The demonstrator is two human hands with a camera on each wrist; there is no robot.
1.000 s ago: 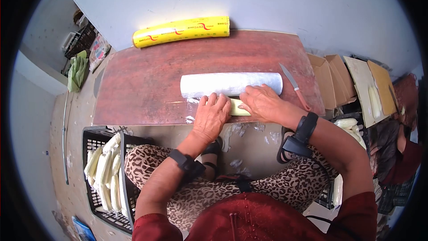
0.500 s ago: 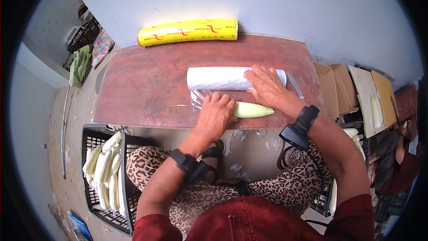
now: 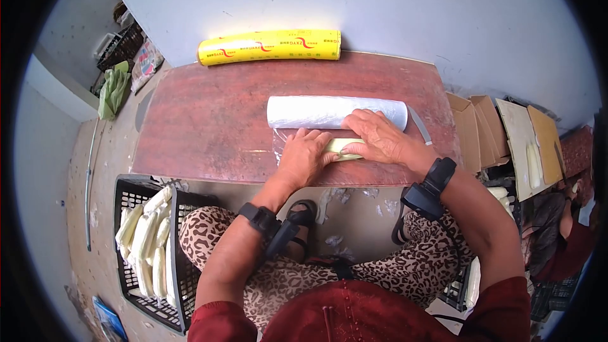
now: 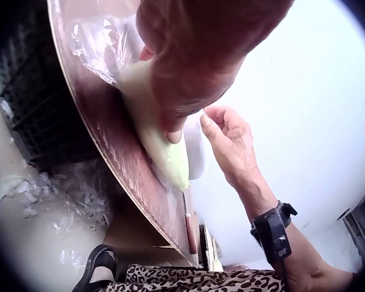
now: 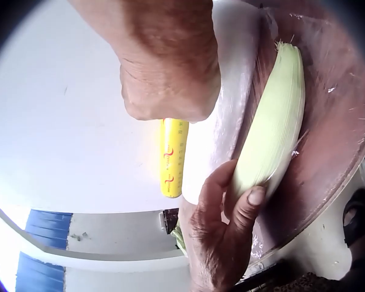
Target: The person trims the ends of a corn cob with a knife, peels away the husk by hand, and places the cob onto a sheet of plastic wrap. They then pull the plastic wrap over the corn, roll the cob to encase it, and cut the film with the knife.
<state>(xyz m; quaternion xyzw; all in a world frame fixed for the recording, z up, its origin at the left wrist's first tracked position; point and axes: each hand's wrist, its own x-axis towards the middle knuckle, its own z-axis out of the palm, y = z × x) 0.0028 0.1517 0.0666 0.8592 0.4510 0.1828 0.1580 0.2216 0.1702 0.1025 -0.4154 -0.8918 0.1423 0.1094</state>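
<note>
A pale green corn ear point(image 3: 335, 147) lies on stretched clear film in front of a white film roll point(image 3: 304, 112). My left hand point(image 3: 303, 159) grips its left end; the right wrist view shows the left thumb pressed on the ear point(image 5: 275, 115). In the head view my right hand point(image 3: 380, 139) has its thumb across the ear's other part, fingers beyond it by the roll. The wrist views differ: there the ear's tip point(image 4: 179, 173) is uncovered and the right hand point(image 4: 234, 152) is beside the roll, off the ear.
A yellow printed roll point(image 3: 272, 47) lies at the table's back edge. A knife point(image 3: 420, 128) is right of the white roll. Black crate point(image 3: 180, 247) with wrapped ears point(image 3: 149, 234) stands lower left. Cardboard point(image 3: 472, 130) and another person point(image 3: 557, 234) are on the right.
In the head view, my right hand has come from the roll's right part down onto the ear. My left hand still holds the ear's left end. The knife handle is now hidden.
</note>
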